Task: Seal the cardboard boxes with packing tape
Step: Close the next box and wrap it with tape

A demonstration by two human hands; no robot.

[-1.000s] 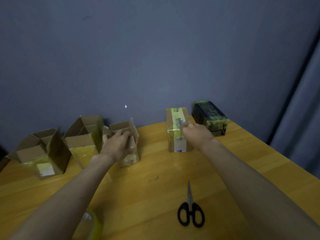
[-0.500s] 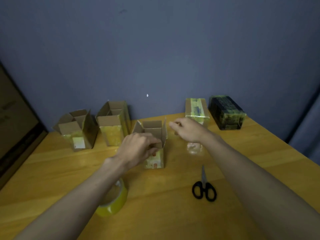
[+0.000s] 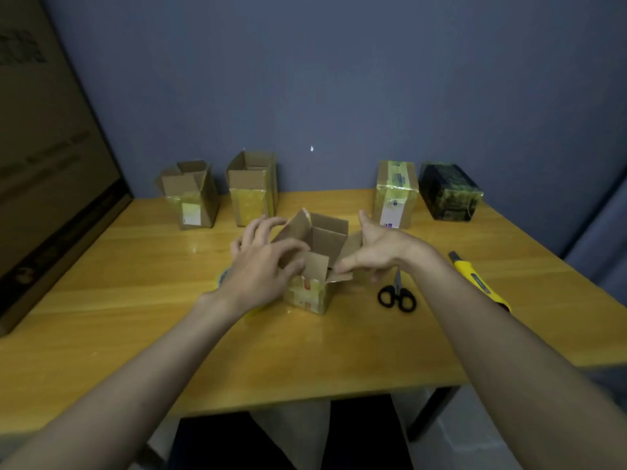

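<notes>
Setting: a person sat at a wooden table (image 3: 135, 300) against a blue-grey wall, arms reaching forward.
Box in hand: a small open cardboard box (image 3: 314, 266) stood near the middle of the table, its four top flaps up or half folded, old yellowish tape on its sides.
Left hand: the left hand (image 3: 263, 266) lay on the box's left side, fingers loosely curled over the left flap, touching it rather than clearly pinching it.
Right hand: the right hand (image 3: 376, 249) was mostly open, thumb raised, fingertips pressing the right flap inward.
Tape roll: a yellowish tape roll (image 3: 224, 276) sat just behind the left wrist, largely hidden.
Tools: black scissors (image 3: 397, 295) lay just right of the box; a yellow utility knife (image 3: 476, 281) lay farther right.
Far row: two open boxes (image 3: 220, 191) stood far left; a taped box (image 3: 395, 193) and a dark wrapped box (image 3: 449, 191) stood far right.
Risk: the flaps looked springy, so I judged they could pop back up once a hand let go to reach for the tape; the light box could also slide or tip under uneven pressing.
</notes>
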